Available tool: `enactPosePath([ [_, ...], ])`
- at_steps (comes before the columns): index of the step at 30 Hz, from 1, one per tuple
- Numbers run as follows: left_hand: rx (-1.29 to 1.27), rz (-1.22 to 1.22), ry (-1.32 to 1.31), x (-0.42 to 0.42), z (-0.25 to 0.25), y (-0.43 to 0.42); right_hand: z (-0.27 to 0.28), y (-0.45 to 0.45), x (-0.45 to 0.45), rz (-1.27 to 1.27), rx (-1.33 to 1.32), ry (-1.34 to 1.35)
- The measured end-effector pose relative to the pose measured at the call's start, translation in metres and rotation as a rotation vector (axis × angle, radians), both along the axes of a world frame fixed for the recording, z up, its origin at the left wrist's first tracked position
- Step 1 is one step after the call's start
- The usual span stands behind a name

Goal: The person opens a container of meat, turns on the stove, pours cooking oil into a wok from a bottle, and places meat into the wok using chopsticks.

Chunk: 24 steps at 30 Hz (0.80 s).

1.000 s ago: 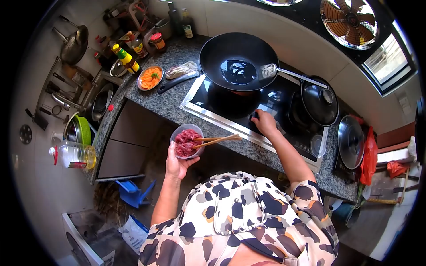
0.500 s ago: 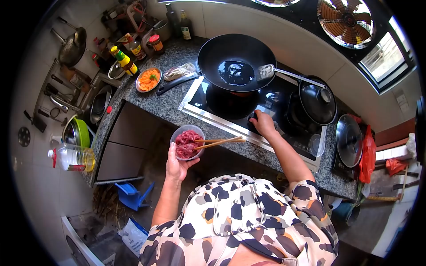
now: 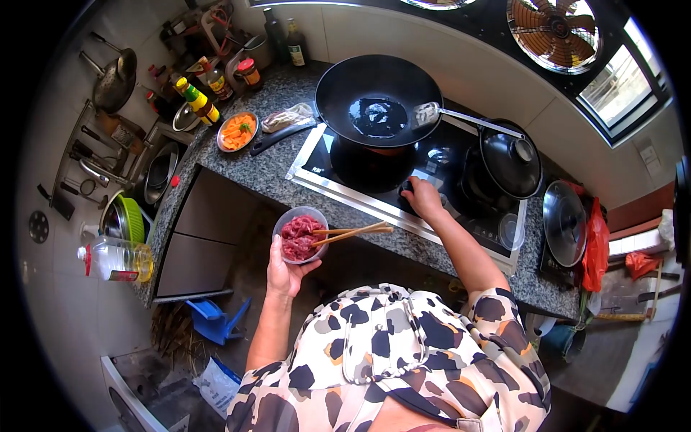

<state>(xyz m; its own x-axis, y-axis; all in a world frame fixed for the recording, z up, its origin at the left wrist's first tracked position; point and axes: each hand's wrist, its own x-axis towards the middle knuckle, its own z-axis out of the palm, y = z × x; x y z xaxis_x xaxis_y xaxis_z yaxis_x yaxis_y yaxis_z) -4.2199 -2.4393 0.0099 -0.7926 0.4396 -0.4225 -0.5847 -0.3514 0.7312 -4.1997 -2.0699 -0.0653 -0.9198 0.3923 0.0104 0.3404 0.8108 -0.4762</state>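
My left hand (image 3: 286, 273) is closed around a clear plastic bowl (image 3: 278, 225), held in front of the counter's edge. Raw red sliced meat (image 3: 299, 237) fills it, and a pair of wooden chopsticks (image 3: 360, 231) rests in the meat, sticking out to the right. On the cooktop (image 3: 345, 167) my right hand (image 3: 423, 199) has its fingers closed on a dark control knob (image 3: 406, 187), which they partly cover. Behind it a black wok (image 3: 338, 108) sits on the left burner with a shiny pool of oil (image 3: 378, 117) in it. A metal spatula (image 3: 461, 115) leans across the wok's right rim.
A lidded black pot (image 3: 509, 158) stands right of the wok. Further right is a glass lid (image 3: 564, 223) beside a red plastic bag (image 3: 595, 248). Left of the wok are a dish of sliced carrots (image 3: 237, 132) and several bottles. An oil jug (image 3: 119, 261) stands at the counter's left end.
The whole view has shifted slightly. My left hand still holds the bowl, and my right hand stays at the knob with little visible movement.
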Motion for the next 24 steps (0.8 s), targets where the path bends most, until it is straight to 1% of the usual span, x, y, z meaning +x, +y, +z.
enactPosePath([
  [6,0.016,-0.007,-0.001,0.002,-0.004,-0.003,-0.009,0.004,0.001,0.009,0.034,0.005],
  [9,0.002,0.011,0.015,0.004,-0.003,-0.004,0.038,-0.016,0.009,-0.088,0.025,-0.11],
  [12,-0.026,0.018,0.024,0.004,-0.002,-0.005,0.059,-0.037,0.026,0.179,-0.128,0.067],
  [14,-0.053,0.028,0.025,0.004,-0.005,-0.004,0.083,-0.066,0.038,0.382,-0.444,0.125],
  [16,-0.076,0.003,0.035,0.002,-0.008,-0.001,0.095,-0.096,0.05,0.533,-0.687,0.269],
  [17,-0.087,-0.011,0.041,0.001,-0.01,0.0,0.105,-0.105,0.053,0.528,-0.77,0.191],
  [18,-0.086,-0.017,0.039,-0.001,-0.012,0.0,0.109,-0.115,0.055,0.526,-0.818,0.206],
  [20,-0.084,-0.033,0.038,-0.004,-0.016,0.001,0.11,-0.121,0.056,0.54,-0.826,0.203],
  [24,-0.068,-0.086,0.024,-0.01,-0.02,-0.004,0.113,-0.123,0.065,0.496,-0.774,0.103],
])
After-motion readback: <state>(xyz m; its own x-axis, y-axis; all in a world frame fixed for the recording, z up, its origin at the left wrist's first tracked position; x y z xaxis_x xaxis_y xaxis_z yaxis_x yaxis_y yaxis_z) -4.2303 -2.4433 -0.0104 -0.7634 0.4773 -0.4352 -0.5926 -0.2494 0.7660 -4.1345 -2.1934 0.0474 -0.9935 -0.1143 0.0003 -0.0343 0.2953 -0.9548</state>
